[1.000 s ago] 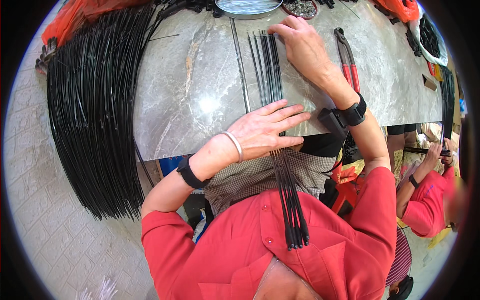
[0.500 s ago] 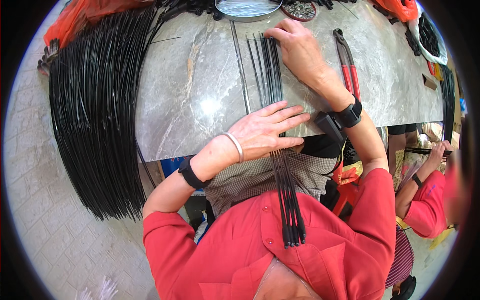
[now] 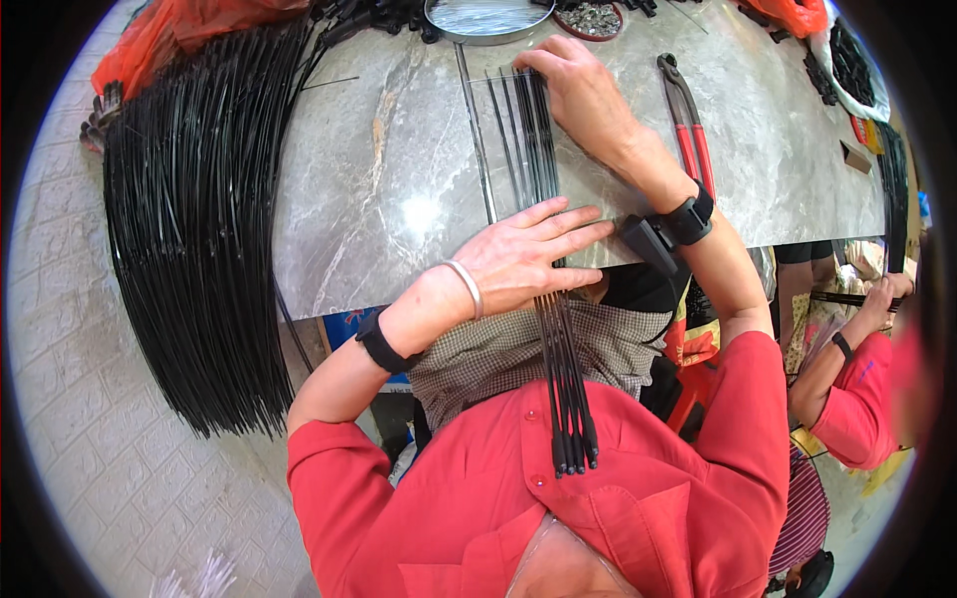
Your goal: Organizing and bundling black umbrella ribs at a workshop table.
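Several thin black rods (image 3: 538, 130) lie side by side from the tabletop back over my lap, their thicker dark ends (image 3: 573, 448) reaching my chest. My left hand (image 3: 518, 254) rests palm down across the middle of them, fingers stretched and spread. At the far tips, my right hand (image 3: 578, 85) has its thumb and fingers closed around the rod ends. A faint thin line crosses those tips; what it is I cannot make out. To the left of the rods runs a narrow dark metal strip (image 3: 476, 140).
A thick bundle of black rods (image 3: 194, 239) hangs over the table's left side. Red-handled cutters (image 3: 688, 125) lie right of my right hand. At the back stand a round tray (image 3: 488, 25) of silvery wires and a bowl (image 3: 590, 36) of small metal pieces. A co-worker's arm (image 3: 847, 339) shows at right.
The rods have slid a little away from me, their thick ends now higher on my chest. My right hand has shifted slightly left; my left hand stays spread over the rods.
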{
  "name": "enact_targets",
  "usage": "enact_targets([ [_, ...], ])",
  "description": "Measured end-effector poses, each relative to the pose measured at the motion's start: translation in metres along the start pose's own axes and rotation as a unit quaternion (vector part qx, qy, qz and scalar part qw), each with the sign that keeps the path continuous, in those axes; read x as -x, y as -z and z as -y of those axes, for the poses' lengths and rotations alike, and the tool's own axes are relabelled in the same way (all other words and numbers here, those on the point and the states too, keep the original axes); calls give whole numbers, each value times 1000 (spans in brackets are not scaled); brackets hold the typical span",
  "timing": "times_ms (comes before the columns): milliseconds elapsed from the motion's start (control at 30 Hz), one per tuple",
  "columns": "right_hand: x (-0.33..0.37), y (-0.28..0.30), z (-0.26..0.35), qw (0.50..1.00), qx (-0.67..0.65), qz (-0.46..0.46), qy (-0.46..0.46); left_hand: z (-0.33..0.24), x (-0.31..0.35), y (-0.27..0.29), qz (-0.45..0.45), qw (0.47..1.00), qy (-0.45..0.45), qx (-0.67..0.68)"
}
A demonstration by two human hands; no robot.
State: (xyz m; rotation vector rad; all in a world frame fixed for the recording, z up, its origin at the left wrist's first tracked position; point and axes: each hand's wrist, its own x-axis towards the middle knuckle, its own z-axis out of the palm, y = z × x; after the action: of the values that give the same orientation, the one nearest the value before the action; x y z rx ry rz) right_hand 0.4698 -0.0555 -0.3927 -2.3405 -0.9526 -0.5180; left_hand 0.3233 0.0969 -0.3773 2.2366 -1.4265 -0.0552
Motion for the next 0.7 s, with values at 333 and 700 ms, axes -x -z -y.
enact_targets([
  [333,-5,-2,5,997,-65,1,-35,0,2,-5,-11,1000,-12,-23],
  [700,16,28,63,973,105,106,-179,0,2,-5,-38,997,-39,-53],
])
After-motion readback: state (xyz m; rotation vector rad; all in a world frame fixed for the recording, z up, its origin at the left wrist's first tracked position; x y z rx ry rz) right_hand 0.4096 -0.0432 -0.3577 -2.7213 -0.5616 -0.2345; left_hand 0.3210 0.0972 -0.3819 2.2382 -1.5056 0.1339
